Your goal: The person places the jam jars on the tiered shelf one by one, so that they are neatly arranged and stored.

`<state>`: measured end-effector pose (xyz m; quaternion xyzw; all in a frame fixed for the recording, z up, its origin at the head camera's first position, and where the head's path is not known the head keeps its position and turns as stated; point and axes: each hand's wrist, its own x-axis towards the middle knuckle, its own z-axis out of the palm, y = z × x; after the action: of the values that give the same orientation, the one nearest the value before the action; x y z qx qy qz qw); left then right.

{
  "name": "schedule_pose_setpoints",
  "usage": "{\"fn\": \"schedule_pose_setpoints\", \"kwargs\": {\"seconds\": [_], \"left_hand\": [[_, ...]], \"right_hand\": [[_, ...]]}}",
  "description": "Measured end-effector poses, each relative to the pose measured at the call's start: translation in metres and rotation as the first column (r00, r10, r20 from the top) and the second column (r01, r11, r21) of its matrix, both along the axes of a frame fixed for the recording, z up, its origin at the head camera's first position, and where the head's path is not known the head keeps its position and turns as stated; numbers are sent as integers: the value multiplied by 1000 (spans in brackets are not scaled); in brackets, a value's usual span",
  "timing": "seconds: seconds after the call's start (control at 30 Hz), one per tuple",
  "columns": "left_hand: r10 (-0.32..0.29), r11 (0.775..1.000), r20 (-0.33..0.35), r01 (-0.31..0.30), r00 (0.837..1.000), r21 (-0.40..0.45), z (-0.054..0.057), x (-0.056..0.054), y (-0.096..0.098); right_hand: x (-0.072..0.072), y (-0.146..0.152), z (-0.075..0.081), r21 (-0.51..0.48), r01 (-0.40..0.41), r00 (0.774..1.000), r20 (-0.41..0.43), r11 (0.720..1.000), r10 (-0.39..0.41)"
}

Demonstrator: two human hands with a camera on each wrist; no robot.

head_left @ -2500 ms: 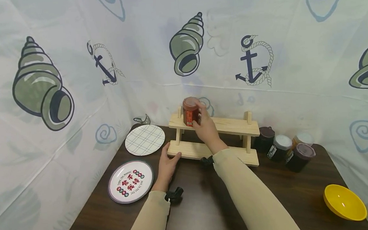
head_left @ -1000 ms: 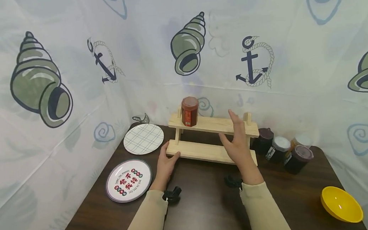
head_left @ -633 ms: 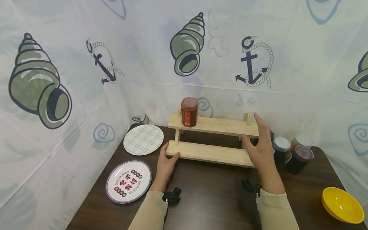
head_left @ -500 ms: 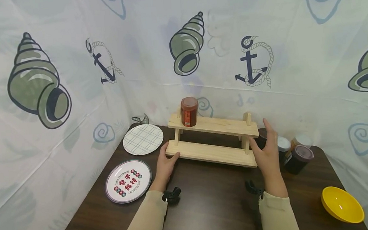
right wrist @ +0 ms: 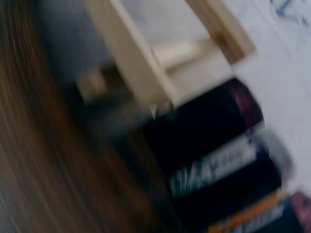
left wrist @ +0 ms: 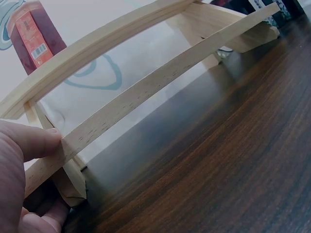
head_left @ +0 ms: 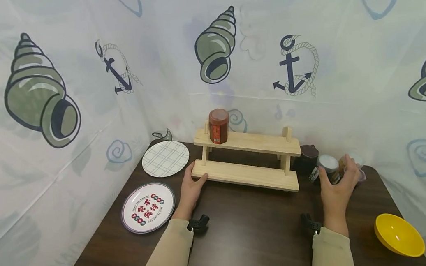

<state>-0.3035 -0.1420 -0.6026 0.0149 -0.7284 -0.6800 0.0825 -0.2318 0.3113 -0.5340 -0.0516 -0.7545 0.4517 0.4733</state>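
Note:
A two-tier wooden shelf (head_left: 249, 173) stands at the back of the table. My left hand (head_left: 190, 192) grips the left end of its lower plank; in the left wrist view the thumb (left wrist: 41, 141) lies on the plank's edge and fingers show beneath it. A reddish-brown jar (head_left: 219, 128) with an orange-red label stands upright on the upper plank's left end. My right hand (head_left: 336, 190) is over the jar group right of the shelf, thumb and fingers apart. It largely hides the front dark jar. A white-lidded jar (head_left: 328, 164) and a dark jar (head_left: 306, 159) stand beside it.
At the left lie a checked plate (head_left: 165, 159) and a white plate with red characters (head_left: 148, 207). A yellow bowl (head_left: 399, 235) sits near the table's right edge. A patterned cloth (head_left: 252, 64) hangs behind the dark wooden table (head_left: 242, 234).
My right hand has let go of the reddish-brown jar on the upper plank and moved right, past the shelf, to the dark jars. My left hand has kept its grip on the lower plank.

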Motion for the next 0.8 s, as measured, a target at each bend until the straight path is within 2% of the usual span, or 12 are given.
{"fn": "schedule_pose_setpoints", "kwargs": {"seconds": [0.17, 0.27, 0.4, 0.6, 0.67, 0.8], "left_hand": [[3, 1000, 1, -3, 1000, 3, 1, -3, 4], [9, 1000, 4, -9, 1000, 4, 1, -3, 5], [9, 1000, 0, -9, 1000, 13, 4, -3, 4], [6, 1000, 8, -6, 1000, 21, 0, -4, 3], [4, 1000, 11, -5, 1000, 30, 0, -4, 4], [0, 999, 8, 0, 1000, 39, 1, -5, 6]], "right_hand": [[18, 17, 11, -78, 30, 992, -119, 996, -39], [26, 24, 12, -119, 58, 987, -145, 991, -75], [27, 28, 4, -195, 84, 993, -62, 977, -97], [21, 30, -8, -360, 112, 993, 80, 926, -89], [18, 31, -12, -362, 114, 991, 103, 925, -83], [8, 44, -33, -305, 120, 987, 138, 945, -81]]}}
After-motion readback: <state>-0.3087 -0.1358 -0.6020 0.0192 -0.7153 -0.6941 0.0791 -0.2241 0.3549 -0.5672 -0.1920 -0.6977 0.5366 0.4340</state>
